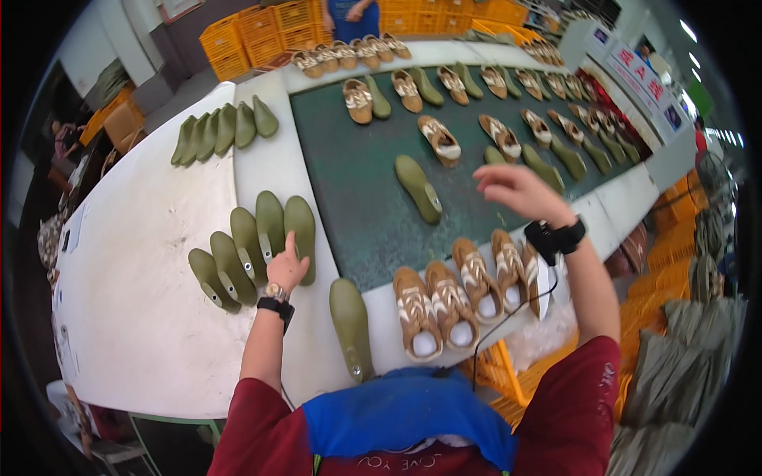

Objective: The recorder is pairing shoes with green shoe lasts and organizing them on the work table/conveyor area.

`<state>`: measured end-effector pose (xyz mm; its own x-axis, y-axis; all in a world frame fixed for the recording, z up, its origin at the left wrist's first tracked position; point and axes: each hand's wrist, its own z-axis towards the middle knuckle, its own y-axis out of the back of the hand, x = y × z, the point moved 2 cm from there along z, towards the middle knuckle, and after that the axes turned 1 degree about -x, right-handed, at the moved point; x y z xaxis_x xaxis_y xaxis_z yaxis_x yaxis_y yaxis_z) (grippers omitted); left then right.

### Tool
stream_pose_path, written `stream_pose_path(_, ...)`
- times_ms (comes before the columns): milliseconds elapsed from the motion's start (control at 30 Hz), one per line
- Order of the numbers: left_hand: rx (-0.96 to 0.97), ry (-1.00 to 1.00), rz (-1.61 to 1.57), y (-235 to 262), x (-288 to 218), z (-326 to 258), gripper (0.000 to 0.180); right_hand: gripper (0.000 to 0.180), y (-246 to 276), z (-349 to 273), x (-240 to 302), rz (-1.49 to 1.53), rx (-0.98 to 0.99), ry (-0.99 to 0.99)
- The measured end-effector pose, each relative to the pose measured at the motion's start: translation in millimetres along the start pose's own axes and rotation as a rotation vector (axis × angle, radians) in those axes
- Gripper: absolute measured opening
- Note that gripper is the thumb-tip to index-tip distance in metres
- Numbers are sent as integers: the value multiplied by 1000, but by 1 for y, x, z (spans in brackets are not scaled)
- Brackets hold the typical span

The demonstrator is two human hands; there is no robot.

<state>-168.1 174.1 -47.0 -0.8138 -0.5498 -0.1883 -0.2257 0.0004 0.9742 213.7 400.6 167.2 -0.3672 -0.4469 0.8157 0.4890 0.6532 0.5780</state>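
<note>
Here, at a white work table beside a dark green conveyor belt (357,190):
Left hand: the left hand (287,268) lies flat with fingers spread on the right-most of a fanned row of olive-green plastic shoe lasts (254,246); it touches, not yet closed around one.
Right hand: the right hand (520,190) hovers open and empty above the belt, near a single olive last (418,187) and well apart from the left.
Nearby: one more olive last (352,327) stands alone at the table's near edge; a row of tan woven-strap shoes (464,289) sits just right of it.
Grip advice: I judge the touched last is best pinched across its narrow waist and lifted straight up, so its neighbours, which overlap, do not slide.
Risk: dragging sideways would likely scatter the fan.
</note>
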Motion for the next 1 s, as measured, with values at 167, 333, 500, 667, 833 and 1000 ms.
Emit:
stream_pose_path(167, 53, -17, -85, 8, -8, 0, 75, 27, 28, -115, 105, 168, -254, 171)
stream_pose_path(333, -72, -212, -168, -10, 42, 13, 74, 23, -27, -192, 87, 150, -352, 276)
stream_pose_path(500, 48, -172, -68, -18, 31, 21, 76, 25, -175, -248, 7, -145, -185, -81)
stream_pose_path(667, 14, -209, -153, -23, 50, 27, 77, 25, -253, -293, -35, -96, -142, -253)
stream_pose_path(833, 31, -233, -126, -34, 7, 24, 80, 21, -226, -308, -48, -110, -380, -376)
stream_pose_path(1000, 77, -62, -62, -15, 10, -3, 84, 20, -206, -262, -66, -264, -600, -222)
